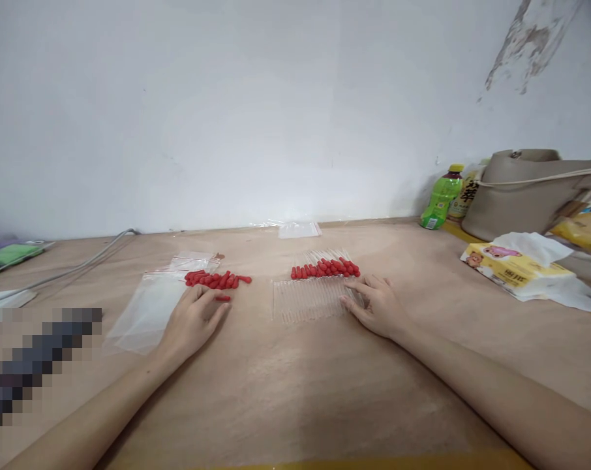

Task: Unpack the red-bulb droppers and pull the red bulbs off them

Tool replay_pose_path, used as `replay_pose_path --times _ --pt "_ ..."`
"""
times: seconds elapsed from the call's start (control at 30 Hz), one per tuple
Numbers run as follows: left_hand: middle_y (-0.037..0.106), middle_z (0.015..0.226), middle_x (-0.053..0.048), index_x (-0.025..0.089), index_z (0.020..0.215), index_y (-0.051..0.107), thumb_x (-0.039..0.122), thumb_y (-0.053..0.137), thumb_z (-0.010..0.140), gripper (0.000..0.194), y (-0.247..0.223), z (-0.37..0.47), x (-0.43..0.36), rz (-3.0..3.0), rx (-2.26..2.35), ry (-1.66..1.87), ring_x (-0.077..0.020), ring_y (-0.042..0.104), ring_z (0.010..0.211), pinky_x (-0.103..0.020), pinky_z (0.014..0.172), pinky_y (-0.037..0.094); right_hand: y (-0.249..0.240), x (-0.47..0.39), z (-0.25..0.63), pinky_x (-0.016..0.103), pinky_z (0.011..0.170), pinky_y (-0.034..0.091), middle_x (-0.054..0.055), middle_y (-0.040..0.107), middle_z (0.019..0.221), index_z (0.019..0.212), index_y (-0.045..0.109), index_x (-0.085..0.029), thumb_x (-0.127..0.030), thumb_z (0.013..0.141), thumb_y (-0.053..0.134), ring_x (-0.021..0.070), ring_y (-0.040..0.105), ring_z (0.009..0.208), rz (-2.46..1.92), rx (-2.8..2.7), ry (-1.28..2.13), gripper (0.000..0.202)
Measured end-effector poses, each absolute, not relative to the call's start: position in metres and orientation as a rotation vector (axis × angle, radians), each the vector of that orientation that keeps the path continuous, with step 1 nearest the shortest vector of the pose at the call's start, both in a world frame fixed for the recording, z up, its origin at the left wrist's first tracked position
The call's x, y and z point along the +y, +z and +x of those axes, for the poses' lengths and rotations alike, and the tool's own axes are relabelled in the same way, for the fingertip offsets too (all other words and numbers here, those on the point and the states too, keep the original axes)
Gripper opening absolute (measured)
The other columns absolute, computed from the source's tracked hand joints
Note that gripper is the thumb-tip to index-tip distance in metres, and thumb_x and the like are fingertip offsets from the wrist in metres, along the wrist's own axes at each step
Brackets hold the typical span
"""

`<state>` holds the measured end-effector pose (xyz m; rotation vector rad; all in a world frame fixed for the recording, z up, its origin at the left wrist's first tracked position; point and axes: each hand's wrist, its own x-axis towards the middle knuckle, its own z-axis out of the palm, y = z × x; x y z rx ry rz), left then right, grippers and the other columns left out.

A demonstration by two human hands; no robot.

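My left hand (192,320) rests over the left of the table, thumb and index finger apart. A single red rubber dropper bulb (223,298) lies at its fingertips. Just beyond is a pile of red dropper bulbs (212,280). My right hand (376,303) has its fingers spread at the right end of a row of clear thin tubes (310,300), thumb and index fingertip touching or very close to the end tubes. Behind that row lies a stack of clear droppers with red bulbs (325,267), bulb ends toward me.
Clear zip bags (143,310) lie beside my left hand, and another clear bag (299,230) is by the wall. A grey cable (94,258) crosses the left. At right stand a tissue box (515,267), a green bottle (442,199) and a beige bag (520,192).
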<state>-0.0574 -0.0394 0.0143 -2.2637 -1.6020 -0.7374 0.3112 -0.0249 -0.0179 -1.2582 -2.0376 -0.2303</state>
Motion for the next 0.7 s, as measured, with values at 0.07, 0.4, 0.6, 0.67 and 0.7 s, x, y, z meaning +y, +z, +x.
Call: replay_pose_path --times 0.07,0.4,0.6,0.67,0.7 --pt "0.052 0.081 -0.006 0.022 0.091 0.063 0.031 0.045 0.082 0.022 0.013 -0.060 -0.031 -2.253 -1.517 -0.592 -0.0199 0.051 0.078 -0.033 0.069 0.044 -0.018 -0.025 0.312 0.031 0.071 0.031 0.005 0.059 0.080 0.094 0.064 -0.020 -0.037 0.080 0.052 0.0172 0.054 0.076 -1.239 -2.029 -0.234 0.025" --pt "0.057 0.081 -0.007 0.019 0.076 0.064 0.035 0.045 0.078 0.024 0.041 -0.054 -0.015 -2.101 -1.684 -0.714 -0.0216 0.054 0.079 -0.033 0.071 0.043 -0.021 -0.023 0.312 0.032 0.074 0.034 0.005 0.058 0.083 0.093 0.064 -0.021 -0.033 0.080 0.051 0.0161 0.054 0.076 -1.173 -1.982 -0.266 0.022" --pt "0.064 0.072 -0.006 0.022 0.075 0.065 0.043 0.050 0.065 0.028 0.084 -0.049 0.026 -1.868 -2.463 -0.453 -0.0263 0.059 0.074 -0.032 0.059 0.041 -0.022 -0.022 0.313 0.033 0.075 0.033 0.006 0.059 0.085 0.092 0.064 -0.021 -0.032 0.080 0.052 0.0173 0.053 0.079 -1.187 -1.966 -0.266 0.021" --pt "0.064 0.067 -0.006 0.022 0.075 0.065 0.042 0.051 0.063 0.028 0.085 -0.049 0.037 -1.846 -2.578 -0.346 -0.0276 0.060 0.072 -0.033 0.059 0.041 -0.022 -0.022 0.314 0.033 0.074 0.033 0.006 0.059 0.086 0.092 0.064 -0.021 -0.032 0.080 0.051 0.0177 0.054 0.079 -1.183 -1.961 -0.274 0.021" --pt "0.065 0.066 -0.007 0.021 0.073 0.065 0.042 0.051 0.061 0.028 0.084 -0.049 0.041 -1.842 -2.595 -0.314 -0.0283 0.060 0.072 -0.033 0.059 0.041 -0.021 -0.022 0.314 0.033 0.074 0.033 0.006 0.059 0.086 0.091 0.064 -0.020 -0.032 0.080 0.051 0.0177 0.054 0.079 -1.181 -1.958 -0.278 0.021"
